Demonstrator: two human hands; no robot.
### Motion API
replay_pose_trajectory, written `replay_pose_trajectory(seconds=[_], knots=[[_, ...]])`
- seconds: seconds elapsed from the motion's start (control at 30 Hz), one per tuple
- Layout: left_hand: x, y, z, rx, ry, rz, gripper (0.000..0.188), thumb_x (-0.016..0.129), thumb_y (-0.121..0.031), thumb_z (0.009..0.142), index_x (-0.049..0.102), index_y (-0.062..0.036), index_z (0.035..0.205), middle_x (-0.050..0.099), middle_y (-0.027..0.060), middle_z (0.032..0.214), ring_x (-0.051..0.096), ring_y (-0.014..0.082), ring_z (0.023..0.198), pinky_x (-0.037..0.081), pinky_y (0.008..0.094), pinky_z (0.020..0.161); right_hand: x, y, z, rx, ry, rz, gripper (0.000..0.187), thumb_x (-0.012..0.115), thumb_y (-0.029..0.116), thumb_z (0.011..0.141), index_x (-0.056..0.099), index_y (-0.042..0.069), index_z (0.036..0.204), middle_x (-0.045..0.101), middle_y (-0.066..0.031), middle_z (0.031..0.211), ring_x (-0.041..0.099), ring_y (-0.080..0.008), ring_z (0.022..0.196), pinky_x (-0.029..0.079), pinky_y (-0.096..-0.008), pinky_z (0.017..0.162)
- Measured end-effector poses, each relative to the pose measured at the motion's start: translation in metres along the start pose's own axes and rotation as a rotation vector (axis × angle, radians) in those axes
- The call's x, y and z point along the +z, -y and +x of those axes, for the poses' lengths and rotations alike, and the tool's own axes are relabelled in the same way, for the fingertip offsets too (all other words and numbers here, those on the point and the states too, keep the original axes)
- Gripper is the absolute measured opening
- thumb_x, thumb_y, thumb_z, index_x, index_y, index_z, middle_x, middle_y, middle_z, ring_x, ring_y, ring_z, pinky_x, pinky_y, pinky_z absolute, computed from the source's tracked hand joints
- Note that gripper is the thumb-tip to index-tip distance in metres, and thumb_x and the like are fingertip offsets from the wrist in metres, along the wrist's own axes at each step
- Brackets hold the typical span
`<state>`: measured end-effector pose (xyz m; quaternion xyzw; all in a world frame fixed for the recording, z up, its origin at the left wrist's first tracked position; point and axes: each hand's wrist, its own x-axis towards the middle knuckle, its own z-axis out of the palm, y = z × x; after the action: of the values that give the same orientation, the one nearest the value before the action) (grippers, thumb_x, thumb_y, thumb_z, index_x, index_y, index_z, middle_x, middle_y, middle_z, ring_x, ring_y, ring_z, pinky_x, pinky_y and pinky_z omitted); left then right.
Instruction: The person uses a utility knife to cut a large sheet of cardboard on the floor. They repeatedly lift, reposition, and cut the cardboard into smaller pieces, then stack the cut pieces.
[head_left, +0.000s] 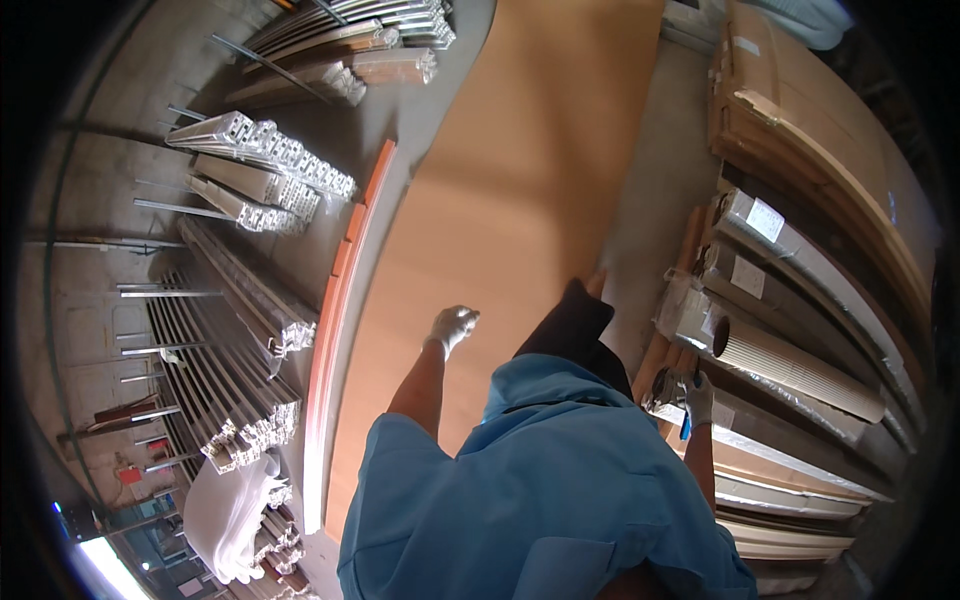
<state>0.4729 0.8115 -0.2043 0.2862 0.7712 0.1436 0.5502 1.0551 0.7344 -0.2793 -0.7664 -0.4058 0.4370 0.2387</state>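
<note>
While the white-gloved right hand (699,397) is closed around a small blue-and-dark tool (686,428), which juts below the grip beside long, wrapped bundles (780,436), the white-gloved left hand (455,327) hangs curled, how tightly unclear, above a broad brown sheet (490,190).

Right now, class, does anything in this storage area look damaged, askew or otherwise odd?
Mildly, yes. Beyond the right hand, a ribbed tube with a round end stands out among flatter wrapped packs. At upper right, the cardboard stack has a ragged, perhaps torn, left edge. Nothing looks spilled.
</note>
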Motion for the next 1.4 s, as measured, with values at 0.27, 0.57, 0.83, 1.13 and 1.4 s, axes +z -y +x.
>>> replay_pose_trajectory(seconds=[0.27, 0.57, 0.83, 1.13, 1.4], knots=[[-0.013, -0.005, -0.003, 0.017, 0.01, 0.004, 0.027, 0.069, -0.029, 0.086, 0.064, -0.0058, 0.099, 0.064, 0.002, 0.081, 0.056, 0.0073, 0.06, 0.044, 0.0207, 0.053, 0.015, -0.019, -0.003, 0.154, 0.003, 0.07, 0.02, 0.065, 0.016, 0.085, 0.063, 0.002, 0.098, 0.067, -0.0117, 0.087, 0.066, -0.0212, 0.074, 0.051, -0.0337, 0.066], [-0.011, 0.007, -0.01, -0.04, -0.017, 0.029, 0.023, 0.068, -0.028, 0.088, 0.064, -0.0069, 0.097, 0.064, 0.0019, 0.08, 0.055, 0.0073, 0.059, 0.042, 0.0201, 0.051, 0.023, -0.016, 0.024, 0.117, 0.01, -0.158, 0.012, 0.06, 0.013, 0.088, 0.06, 0.006, 0.097, 0.063, -0.0088, 0.076, 0.061, -0.0197, 0.051, 0.047, -0.0295, 0.041], [-0.024, -0.003, -0.009, -0.02, -0.004, -0.037, 0.022, 0.068, -0.027, 0.087, 0.063, -0.007, 0.096, 0.063, 0.0015, 0.08, 0.055, 0.0068, 0.06, 0.042, 0.02, 0.051, 0.035, -0.01, 0.022, 0.074, -0.196, -0.235, 0.017, 0.054, 0.008, 0.083, 0.058, 0.002, 0.099, 0.065, -0.0188, 0.085, 0.066, -0.0328, 0.084, 0.049, -0.041, 0.074], [-0.012, -0.034, -0.01, 0.021, -0.024, 0.114, 0.031, 0.067, -0.031, 0.086, 0.067, -0.0036, 0.1, 0.067, 0.0049, 0.085, 0.062, 0.0125, 0.071, 0.049, 0.0271, 0.066, 0.035, -0.004, 0.015, 0.094, -0.291, -0.277, 0.021, 0.056, 0.013, 0.083, 0.06, 0.003, 0.101, 0.067, -0.0201, 0.092, 0.066, -0.0359, 0.088, 0.05, -0.0414, 0.075], [0.005, -0.065, -0.036, 0.346, 0.052, 0.424, 0.027, 0.068, -0.031, 0.083, 0.07, -0.0073, 0.097, 0.07, 0.0093, 0.09, 0.065, 0.0193, 0.083, 0.05, 0.0346, 0.077, 0.031, 0.005, 0.01, 0.09, -0.194, -0.097, 0.029, 0.067, 0.018, 0.078, 0.063, 0.003, 0.103, 0.068, -0.0166, 0.093, 0.066, -0.0306, 0.088, 0.05, -0.0402, 0.079]])
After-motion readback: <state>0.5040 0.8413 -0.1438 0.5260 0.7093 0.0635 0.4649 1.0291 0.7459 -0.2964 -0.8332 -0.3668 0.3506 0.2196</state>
